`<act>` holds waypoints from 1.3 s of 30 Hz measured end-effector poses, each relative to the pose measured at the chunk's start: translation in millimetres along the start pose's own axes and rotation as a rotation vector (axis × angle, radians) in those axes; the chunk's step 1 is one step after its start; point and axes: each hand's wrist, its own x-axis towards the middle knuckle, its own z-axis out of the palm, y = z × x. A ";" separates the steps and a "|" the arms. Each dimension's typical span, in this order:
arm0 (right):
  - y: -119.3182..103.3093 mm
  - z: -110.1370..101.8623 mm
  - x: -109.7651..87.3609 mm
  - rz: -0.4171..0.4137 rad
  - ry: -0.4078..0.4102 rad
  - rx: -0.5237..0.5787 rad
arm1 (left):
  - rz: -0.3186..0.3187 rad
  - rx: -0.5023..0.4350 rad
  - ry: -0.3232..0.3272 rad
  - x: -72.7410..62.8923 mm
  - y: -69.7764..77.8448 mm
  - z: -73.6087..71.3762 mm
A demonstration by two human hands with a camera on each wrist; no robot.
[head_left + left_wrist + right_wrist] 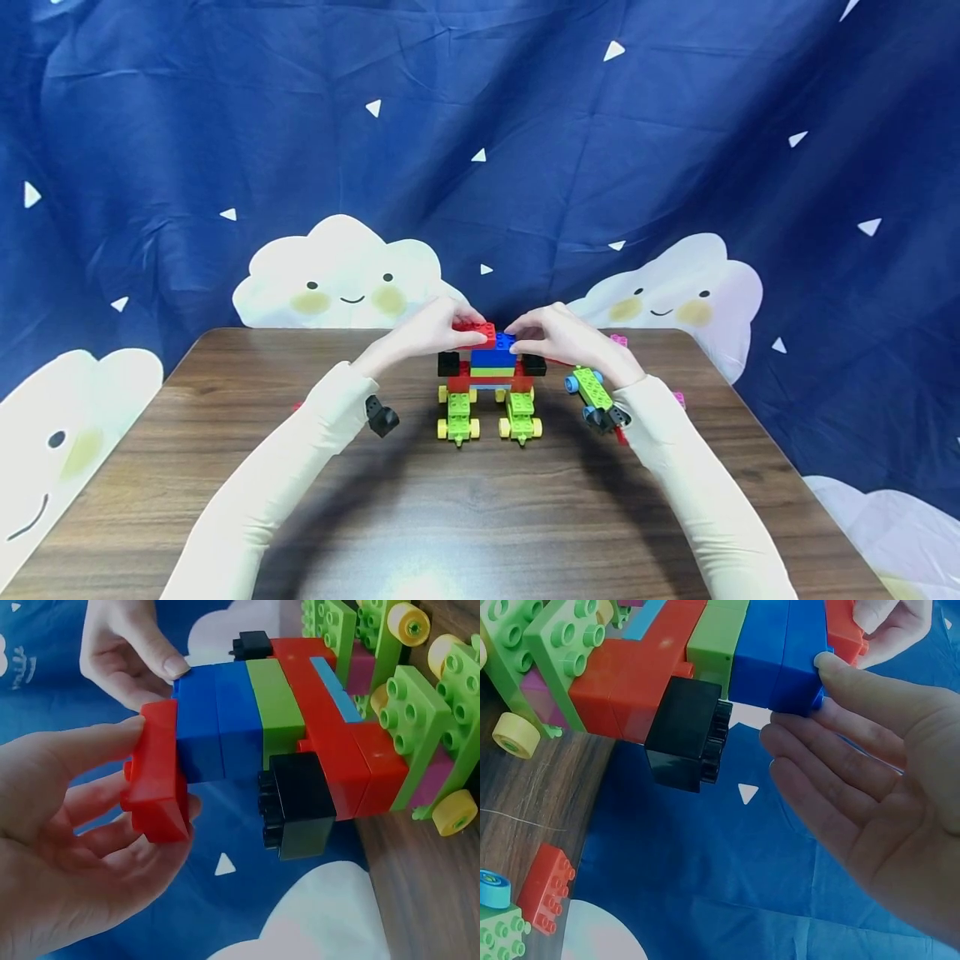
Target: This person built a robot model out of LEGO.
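A built figure of toy bricks stands on two lime-green wheeled bases (pixel 458 407) with yellow wheels. Red bricks (pixel 322 742), a lime brick (pixel 276 697) and two blue bricks (pixel 492 358) rise above them, with a black brick (pixel 686 735) on each side. My left hand (pixel 427 329) pinches a red brick (pixel 160 780) between thumb and fingers, right at the studded top of the upper blue brick and overhanging to the left. My right hand (pixel 558 333) grips the upper blue brick at its right end, thumb on the near corner and fingers behind.
Black bricks (pixel 382 417) lie on the wooden table (pixel 420 508) left of the figure. To the right, under my right forearm, is a green wheeled base (pixel 592 387) with blue wheels, near a red brick (pixel 545 889) and pink pieces (pixel 618 340). A blue cloud-patterned curtain (pixel 525 167) hangs behind.
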 end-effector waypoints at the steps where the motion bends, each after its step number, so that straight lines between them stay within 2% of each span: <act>1: 0.3 -0.1 0.0 0.000 0.000 0.000 | -0.001 -0.009 0.004 0.0 -0.2 0.6; 4: 1.5 -0.9 0.7 -0.002 0.006 0.002 | -0.017 -0.022 0.006 1.3 1.3 0.9; 10: 2.0 -2.5 0.5 0.001 0.019 0.011 | -0.095 -0.045 -0.007 3.1 8.5 0.2; 15: 4.4 -2.4 -0.1 0.011 0.030 0.027 | -0.108 -0.037 -0.008 2.3 12.0 0.2; 20: 2.6 -1.2 1.0 0.016 0.010 0.038 | -0.092 -0.040 -0.003 -1.6 7.7 3.2; 29: 0.0 1.2 1.3 0.031 -0.027 0.022 | -0.027 0.025 0.050 -8.7 -0.5 9.4; 34: 3.0 1.0 0.7 0.013 -0.039 0.017 | -0.027 0.048 0.090 -16.3 -4.8 6.8; 39: 12.2 -3.3 -5.1 0.025 -0.003 0.037 | -0.007 0.094 0.137 -20.3 -8.4 1.2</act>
